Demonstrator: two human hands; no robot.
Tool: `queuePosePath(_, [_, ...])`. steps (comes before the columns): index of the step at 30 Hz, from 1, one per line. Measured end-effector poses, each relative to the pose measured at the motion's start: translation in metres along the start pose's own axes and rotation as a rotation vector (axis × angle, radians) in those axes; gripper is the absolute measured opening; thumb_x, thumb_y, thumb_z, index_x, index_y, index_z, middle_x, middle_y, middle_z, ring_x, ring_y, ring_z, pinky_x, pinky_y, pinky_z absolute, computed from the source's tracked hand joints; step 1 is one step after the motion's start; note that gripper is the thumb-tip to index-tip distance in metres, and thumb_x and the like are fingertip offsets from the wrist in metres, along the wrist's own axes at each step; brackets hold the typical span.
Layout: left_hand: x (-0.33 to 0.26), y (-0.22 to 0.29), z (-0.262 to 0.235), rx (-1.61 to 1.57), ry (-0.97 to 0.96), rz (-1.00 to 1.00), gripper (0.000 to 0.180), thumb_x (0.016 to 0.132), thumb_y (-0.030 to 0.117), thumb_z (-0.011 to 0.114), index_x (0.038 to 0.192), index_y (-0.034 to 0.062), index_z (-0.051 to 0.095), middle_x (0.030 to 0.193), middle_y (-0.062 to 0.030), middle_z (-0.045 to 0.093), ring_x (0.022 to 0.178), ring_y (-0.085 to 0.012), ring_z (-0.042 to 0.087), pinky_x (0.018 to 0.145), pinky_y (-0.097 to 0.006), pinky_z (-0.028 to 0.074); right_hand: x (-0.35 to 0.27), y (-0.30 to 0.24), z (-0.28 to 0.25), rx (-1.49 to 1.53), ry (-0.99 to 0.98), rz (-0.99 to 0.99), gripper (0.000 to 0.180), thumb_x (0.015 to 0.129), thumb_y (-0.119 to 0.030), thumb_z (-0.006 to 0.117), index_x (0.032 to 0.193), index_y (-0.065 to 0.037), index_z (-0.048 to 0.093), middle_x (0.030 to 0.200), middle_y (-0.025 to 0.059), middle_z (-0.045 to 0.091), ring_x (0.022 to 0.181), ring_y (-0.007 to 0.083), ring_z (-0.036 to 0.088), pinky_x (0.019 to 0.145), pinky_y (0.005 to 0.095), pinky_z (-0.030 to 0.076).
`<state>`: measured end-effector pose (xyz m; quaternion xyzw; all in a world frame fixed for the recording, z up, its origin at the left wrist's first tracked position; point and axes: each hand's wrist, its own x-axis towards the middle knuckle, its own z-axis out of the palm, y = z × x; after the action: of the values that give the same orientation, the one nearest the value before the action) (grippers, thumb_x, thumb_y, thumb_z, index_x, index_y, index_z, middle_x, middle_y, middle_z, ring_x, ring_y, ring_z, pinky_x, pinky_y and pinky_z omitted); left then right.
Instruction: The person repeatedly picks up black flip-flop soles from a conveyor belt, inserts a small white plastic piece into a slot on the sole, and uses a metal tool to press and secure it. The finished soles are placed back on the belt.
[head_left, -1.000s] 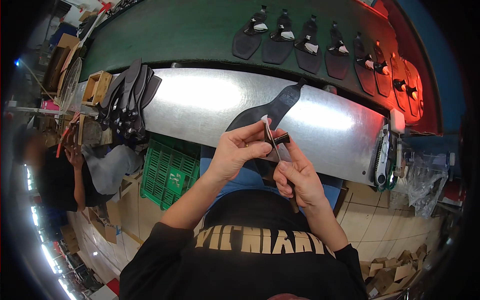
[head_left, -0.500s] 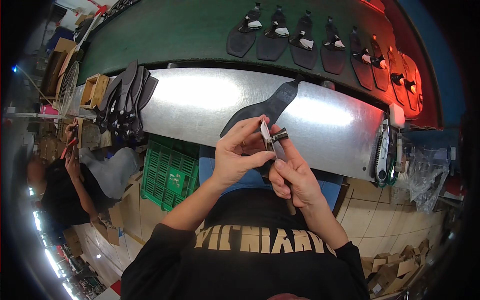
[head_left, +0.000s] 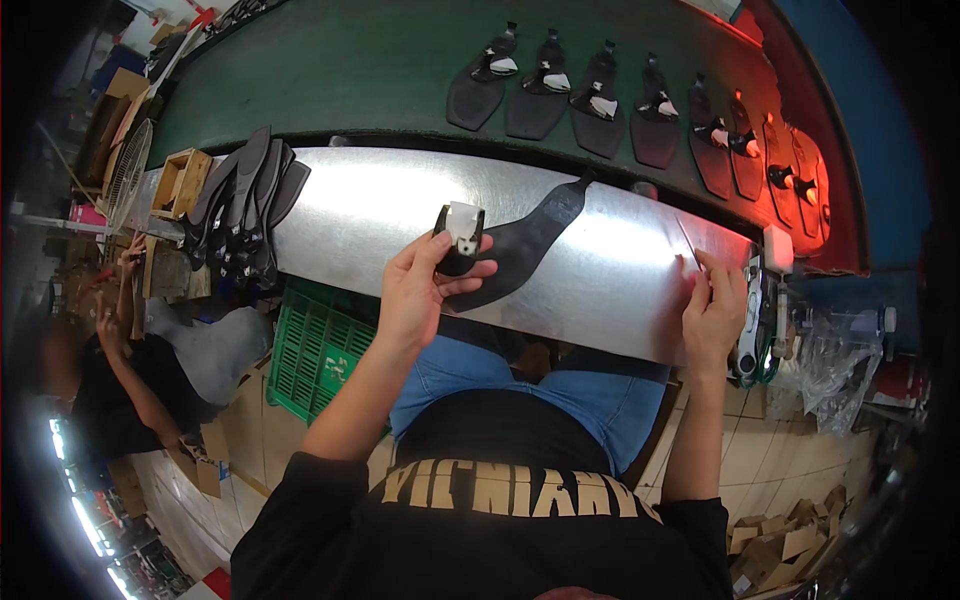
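Note:
My left hand (head_left: 412, 290) is closed round a small black shoe strap (head_left: 463, 262) with a white patch facing up, held above the near edge of the metal table (head_left: 350, 215). Beside and partly behind that hand, a black shoe sole (head_left: 540, 235) lies slantwise on the metal, its narrow end pointing far right. Over the table's right end, my right hand (head_left: 716, 310) pinches a thin stick-like tool (head_left: 686, 240), whose exact kind I cannot make out.
Several soles with straps (head_left: 600, 105) stand in a row on the green belt (head_left: 330, 85), the right ones under red light. Dark soles (head_left: 245, 200) pile up at left by a wooden box (head_left: 183, 182). A green crate (head_left: 310, 345), cutter (head_left: 750, 335) and seated co-worker (head_left: 140, 385) flank me.
My hands have parted. The left has moved left with the strap, turning its white patch upward; the right has moved to the table's right end and now pinches a thin tool.

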<state>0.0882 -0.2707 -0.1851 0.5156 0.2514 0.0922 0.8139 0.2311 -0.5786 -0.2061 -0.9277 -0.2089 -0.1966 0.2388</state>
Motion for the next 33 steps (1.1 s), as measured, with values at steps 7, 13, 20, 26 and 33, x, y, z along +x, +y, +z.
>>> queuePosePath(7, [0.015, 0.018, -0.005, 0.100, -0.077, -0.025, 0.042, 0.101, 0.024, 0.040, 0.140, 0.0078, 0.039, 0.104, -0.0184, 0.068, 0.072, -0.0206, 0.070, 0.058, -0.024, 0.055, 0.008, -0.013, -0.008, -0.188, -0.012, -0.029, 0.046, 0.082, -0.008, 0.060, 0.127, -0.014, 0.058, 0.097, 0.0132, 0.057, 0.088, 0.0309, 0.054, 0.080, 0.0419, 0.044])
queuePosePath(13, [0.012, 0.022, -0.013, 0.099, -0.077, 0.027, 0.035, 0.101, 0.019, 0.042, 0.134, 0.0078, 0.042, 0.102, -0.0205, 0.067, 0.077, -0.0206, 0.070, 0.063, -0.026, 0.056, 0.024, -0.118, 0.028, 0.379, -0.309, -0.303, 0.053, 0.081, -0.014, 0.064, 0.132, -0.014, 0.052, 0.081, 0.0088, 0.059, 0.078, 0.0262, 0.056, 0.070, 0.0366, 0.047])
queuePosePath(20, [0.000, 0.017, -0.036, -0.049, -0.040, 0.122, 0.022, 0.101, 0.021, 0.046, 0.116, 0.0067, 0.049, 0.099, -0.0210, 0.067, 0.081, -0.0182, 0.067, 0.069, -0.030, 0.056, 0.044, -0.139, 0.052, 0.244, -0.526, -0.242, 0.028, 0.088, -0.035, 0.061, 0.099, -0.009, 0.055, 0.070, 0.0136, 0.062, 0.063, 0.0328, 0.061, 0.056, 0.0439, 0.047])
queuePosePath(26, [-0.013, 0.033, -0.028, -0.401, -0.036, -0.217, 0.056, 0.097, 0.057, 0.035, 0.117, 0.0061, 0.048, 0.121, -0.0235, 0.057, 0.094, -0.0291, 0.065, 0.081, -0.039, 0.053, 0.041, -0.092, 0.050, 0.803, -0.512, 0.156, 0.016, 0.091, -0.018, 0.060, 0.087, -0.006, 0.051, 0.058, 0.0028, 0.055, 0.054, 0.0119, 0.055, 0.051, 0.0293, 0.041])
queuePosePath(33, [-0.005, 0.014, -0.021, -0.017, -0.010, -0.052, 0.017, 0.092, 0.016, 0.060, 0.101, 0.0014, 0.062, 0.129, -0.0163, 0.055, 0.110, -0.0203, 0.059, 0.091, -0.035, 0.052, 0.029, -0.070, 0.032, 1.578, -0.377, 0.685, 0.017, 0.086, -0.002, 0.063, 0.098, -0.008, 0.053, 0.091, -0.0019, 0.056, 0.080, 0.0085, 0.054, 0.076, 0.0213, 0.044])
